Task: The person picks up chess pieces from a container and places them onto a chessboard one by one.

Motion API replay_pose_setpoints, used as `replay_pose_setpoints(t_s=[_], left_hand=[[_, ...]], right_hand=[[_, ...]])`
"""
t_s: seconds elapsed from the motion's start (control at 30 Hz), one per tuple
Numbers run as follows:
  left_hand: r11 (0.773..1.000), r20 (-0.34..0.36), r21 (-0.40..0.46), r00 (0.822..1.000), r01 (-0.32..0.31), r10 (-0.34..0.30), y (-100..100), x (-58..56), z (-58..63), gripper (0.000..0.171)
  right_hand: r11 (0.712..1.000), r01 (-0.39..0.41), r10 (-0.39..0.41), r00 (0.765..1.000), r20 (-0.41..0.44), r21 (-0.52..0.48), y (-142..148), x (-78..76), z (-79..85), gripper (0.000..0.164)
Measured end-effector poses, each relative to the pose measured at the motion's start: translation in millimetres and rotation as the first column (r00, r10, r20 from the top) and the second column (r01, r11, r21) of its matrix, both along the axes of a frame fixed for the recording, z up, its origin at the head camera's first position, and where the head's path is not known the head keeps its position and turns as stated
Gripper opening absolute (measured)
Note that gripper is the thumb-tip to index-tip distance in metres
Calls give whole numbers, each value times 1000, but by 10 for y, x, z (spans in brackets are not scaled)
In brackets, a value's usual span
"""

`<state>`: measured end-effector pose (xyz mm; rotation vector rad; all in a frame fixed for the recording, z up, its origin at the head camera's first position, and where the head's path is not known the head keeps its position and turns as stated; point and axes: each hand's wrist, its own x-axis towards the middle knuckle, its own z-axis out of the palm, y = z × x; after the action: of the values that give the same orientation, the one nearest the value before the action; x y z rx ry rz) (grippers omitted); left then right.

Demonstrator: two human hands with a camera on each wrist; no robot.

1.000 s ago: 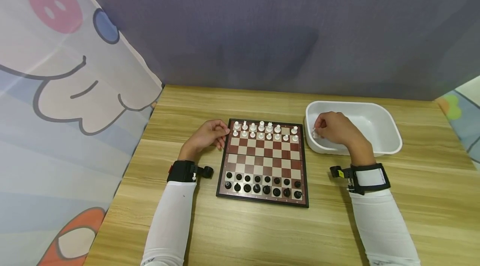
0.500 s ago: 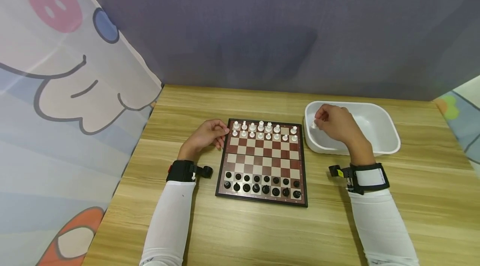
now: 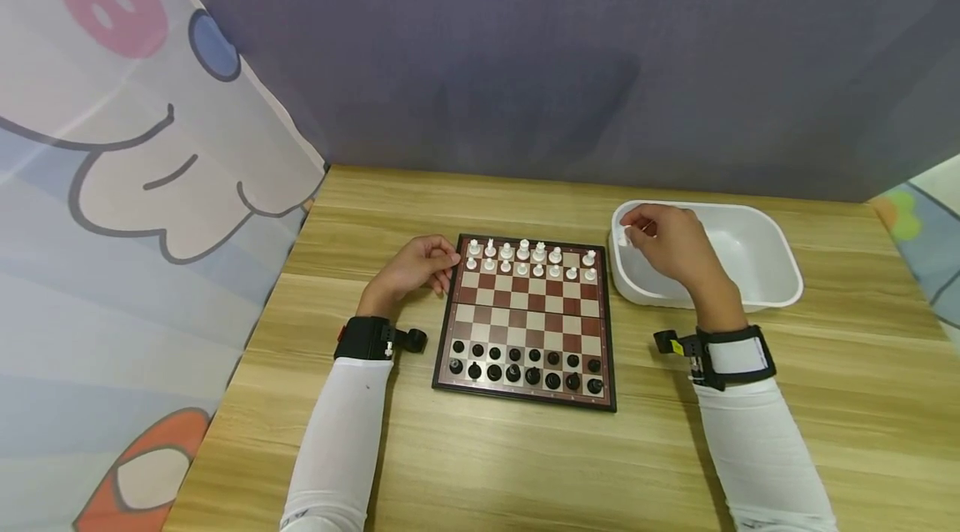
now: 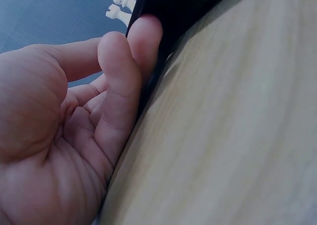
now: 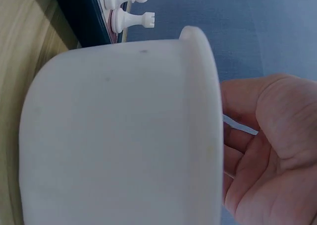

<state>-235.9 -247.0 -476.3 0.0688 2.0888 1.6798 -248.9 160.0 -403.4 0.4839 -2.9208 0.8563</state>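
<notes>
The folding chessboard (image 3: pixel 525 319) lies on the table, with white pieces (image 3: pixel 522 248) in two rows at its far side and black pieces (image 3: pixel 513 372) in two rows at its near side. One back-row square on the white side is bare. My left hand (image 3: pixel 416 267) holds the board's left edge near the far corner; close up in the left wrist view, its fingertips (image 4: pixel 146 29) touch the dark side. My right hand (image 3: pixel 671 244) pinches a small white chess piece (image 3: pixel 623 239) above the left end of the white tub; its exact kind is too small to tell.
The white plastic tub (image 3: pixel 750 298) stands just right of the board. Wooden tabletop (image 3: pixel 525 465) surrounds both. A grey fabric partition (image 3: pixel 480 57) rises behind, and a cartoon-printed curtain (image 3: pixel 150 207) hangs at the left.
My right hand has risen from low in the tub toward its far left rim, carrying the white chess piece. My left hand stays at the board's edge.
</notes>
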Motion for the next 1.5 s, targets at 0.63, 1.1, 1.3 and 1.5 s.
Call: replay_pose_setpoints(t_s=[0.63,1.1,1.3,1.5], left_hand=[[1000,-13,3,1000,7,-7,-28,-3,-39,18],[1000,-2,2,1000,2,-2,-23,-6,-25,16],[1000,-9,2,1000,6,-6,-17,2,-10,17],[1000,-10,0,1000,9,-9,-2,7,0,18]], right_hand=[[999,-31,29,996,-90,-20,-62,42,73,10],[994,-76,71,996,-57,-80,-232,80,53,7],[989,-118,112,991,-74,-85,-358,96,0,4],[991,-134,134,991,-3,-30,-488,116,-19,10]])
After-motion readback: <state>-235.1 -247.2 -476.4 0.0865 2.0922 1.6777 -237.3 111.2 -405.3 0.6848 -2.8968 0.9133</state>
